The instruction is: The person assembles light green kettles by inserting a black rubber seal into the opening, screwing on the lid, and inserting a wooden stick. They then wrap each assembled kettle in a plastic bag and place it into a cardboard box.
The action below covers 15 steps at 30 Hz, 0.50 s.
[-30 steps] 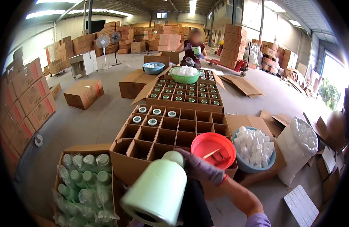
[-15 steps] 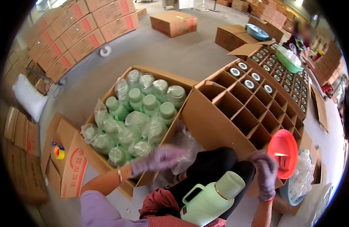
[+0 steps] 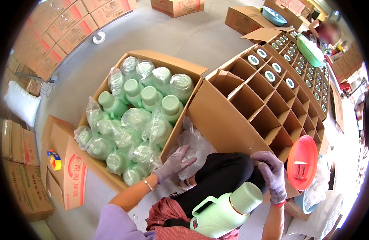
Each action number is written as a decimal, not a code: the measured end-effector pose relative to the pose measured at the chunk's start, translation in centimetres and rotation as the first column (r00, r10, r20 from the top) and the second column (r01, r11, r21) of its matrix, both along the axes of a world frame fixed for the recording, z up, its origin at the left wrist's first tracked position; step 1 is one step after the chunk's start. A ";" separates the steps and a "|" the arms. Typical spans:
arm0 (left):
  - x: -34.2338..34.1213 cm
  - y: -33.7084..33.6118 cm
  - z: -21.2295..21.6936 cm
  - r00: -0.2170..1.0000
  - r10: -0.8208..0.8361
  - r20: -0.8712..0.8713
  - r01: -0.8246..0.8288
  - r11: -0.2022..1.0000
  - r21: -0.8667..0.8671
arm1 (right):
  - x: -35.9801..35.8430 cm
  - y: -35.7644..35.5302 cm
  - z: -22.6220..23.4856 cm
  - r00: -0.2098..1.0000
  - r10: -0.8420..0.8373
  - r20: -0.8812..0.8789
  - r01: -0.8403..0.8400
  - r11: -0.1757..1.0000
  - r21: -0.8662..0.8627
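A pale green thermos flask (image 3: 220,214) with a handle lies tilted across my lap, its cup-shaped lid toward the right. My left hand (image 3: 174,163), in a light grey-purple glove, is open with fingers spread beside the near corner of a carton (image 3: 194,90). That carton is packed with green flasks (image 3: 150,98), many of them wrapped in clear plastic bags. My right hand (image 3: 272,174), gloved too, is raised over my right knee with its fingers curled together; what they hold, if anything, is too small to make out. A red plastic basin (image 3: 308,150) with small metal-looking pieces sits just right of it.
A divided carton (image 3: 228,116) stands ahead, with several round-topped items in its far cells. Beneath the red basin is a blue basin (image 3: 309,206) of clear plastic parts. Crumpled plastic (image 3: 196,140) lies between the cartons. Tape (image 3: 54,162) rests on a carton at left. Another person (image 3: 318,28) is far right.
My left hand has come off the flask carton's near edge and spread its fingers. My right hand stays raised, fingers curled. The flask remains on my lap; the view has tilted down.
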<state>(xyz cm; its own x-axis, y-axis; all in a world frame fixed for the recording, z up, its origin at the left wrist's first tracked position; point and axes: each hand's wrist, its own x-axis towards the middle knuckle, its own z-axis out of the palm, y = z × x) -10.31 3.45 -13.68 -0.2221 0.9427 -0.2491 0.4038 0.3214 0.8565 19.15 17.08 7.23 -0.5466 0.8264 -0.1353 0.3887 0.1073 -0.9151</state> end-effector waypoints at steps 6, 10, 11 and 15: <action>2.2 6.6 -4.1 0.966 0.250 -0.065 -0.250 0.968 0.009 | -0.7 0.2 -0.2 0.997 0.068 0.024 -0.067 0.997 -0.025; -1.7 8.1 0.7 0.959 0.156 0.236 -0.165 0.986 0.021 | 0.1 0.0 0.9 0.991 0.120 0.058 -0.120 0.993 0.008; -2.6 8.1 3.4 0.913 0.177 0.367 -0.219 0.973 0.077 | 0.4 0.1 0.9 0.992 0.115 0.056 -0.115 0.993 0.010; -2.1 8.8 11.5 0.811 0.123 0.571 -0.415 0.809 0.416 | -1.6 1.4 0.8 0.982 0.163 0.097 -0.178 0.968 0.174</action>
<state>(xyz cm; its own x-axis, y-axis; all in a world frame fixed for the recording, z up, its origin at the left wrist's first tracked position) -12.36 12.29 -2.22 -0.4689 0.8788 0.0888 -0.1582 -0.1825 0.9704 17.60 18.53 8.03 -0.6750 0.7366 -0.0417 0.4223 0.3395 -0.8405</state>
